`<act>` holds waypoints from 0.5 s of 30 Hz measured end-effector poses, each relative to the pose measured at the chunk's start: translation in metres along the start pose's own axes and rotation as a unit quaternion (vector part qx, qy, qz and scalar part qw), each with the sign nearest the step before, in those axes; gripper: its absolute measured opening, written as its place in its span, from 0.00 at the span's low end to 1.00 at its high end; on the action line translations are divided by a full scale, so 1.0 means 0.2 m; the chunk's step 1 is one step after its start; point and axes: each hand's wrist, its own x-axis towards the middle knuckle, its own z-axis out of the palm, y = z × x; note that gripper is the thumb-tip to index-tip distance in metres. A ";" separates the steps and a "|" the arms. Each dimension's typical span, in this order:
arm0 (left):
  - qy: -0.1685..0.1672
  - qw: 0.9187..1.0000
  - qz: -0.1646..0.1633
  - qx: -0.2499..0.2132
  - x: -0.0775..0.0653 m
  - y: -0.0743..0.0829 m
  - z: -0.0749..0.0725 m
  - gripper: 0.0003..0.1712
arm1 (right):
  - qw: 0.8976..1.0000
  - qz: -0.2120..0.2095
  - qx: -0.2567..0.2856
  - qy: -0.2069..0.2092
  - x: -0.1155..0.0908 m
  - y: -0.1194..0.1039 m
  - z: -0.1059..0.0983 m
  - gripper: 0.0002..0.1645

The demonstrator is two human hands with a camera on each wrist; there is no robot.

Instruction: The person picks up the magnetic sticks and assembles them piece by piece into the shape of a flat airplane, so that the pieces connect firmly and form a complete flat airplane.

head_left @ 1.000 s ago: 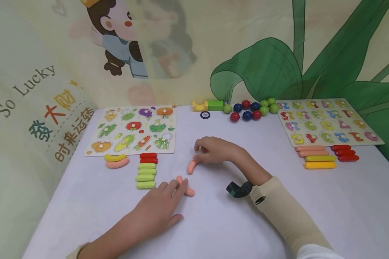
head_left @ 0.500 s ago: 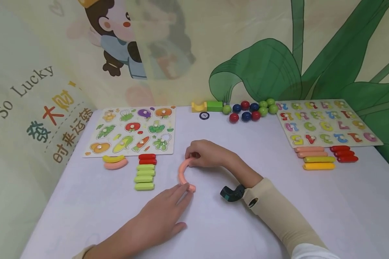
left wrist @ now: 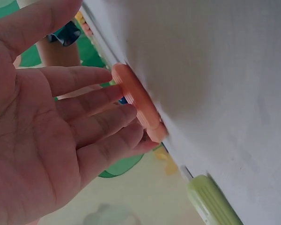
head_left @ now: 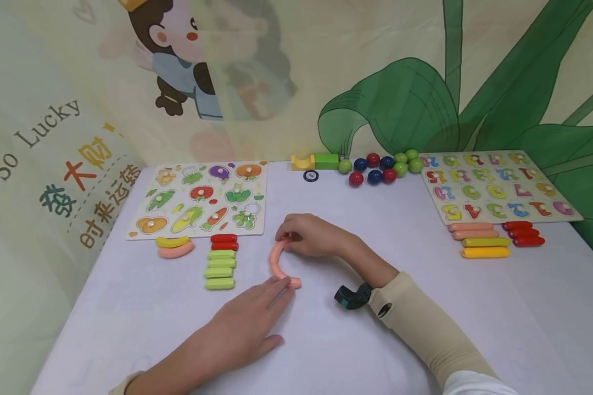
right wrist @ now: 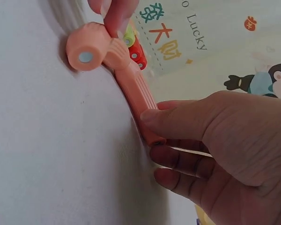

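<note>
Two curved pink rods lie joined end to end on the white table, forming an arc that opens to the right. My right hand (head_left: 316, 236) pinches the free end of the upper curved pink rod (right wrist: 133, 86) between thumb and fingers. My left hand (head_left: 244, 326) is palm down, its fingers fairly straight, with fingertips on the lower curved pink rod (head_left: 295, 283). In the right wrist view a pale round disc (right wrist: 85, 57) shows in that rod's end face. The left wrist view has the left fingertips against the pink arc (left wrist: 138, 96); its thumb stays apart.
Left of the hands lie several light green sticks (head_left: 219, 272), red sticks (head_left: 224, 242), and curved yellow (head_left: 173, 242) and pink (head_left: 175, 250) rods. Behind are a vegetable board (head_left: 202, 197), colored balls (head_left: 374, 176) and a number board (head_left: 499, 186). Straight rods (head_left: 485, 252) lie right.
The two pink rods were apart a second ago and now meet end to end. My right hand has moved left, gripping the upper rod; the lower rod has turned under my left fingertips.
</note>
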 end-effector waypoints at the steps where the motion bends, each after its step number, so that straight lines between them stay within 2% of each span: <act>1: -0.002 1.000 -0.001 -0.001 0.00 0.00 0.00 0.47 | 1.000 0.001 -0.001 0.001 0.00 0.00 0.00 0.13; 9: -0.003 1.000 -0.013 -0.019 -0.02 -0.03 -0.02 0.47 | 1.000 -0.005 0.024 0.002 0.01 0.02 0.01 0.12; 15: 0.011 1.000 -0.017 -0.017 -0.02 -0.04 -0.02 0.46 | 0.999 -0.001 0.036 0.004 0.01 0.02 0.02 0.11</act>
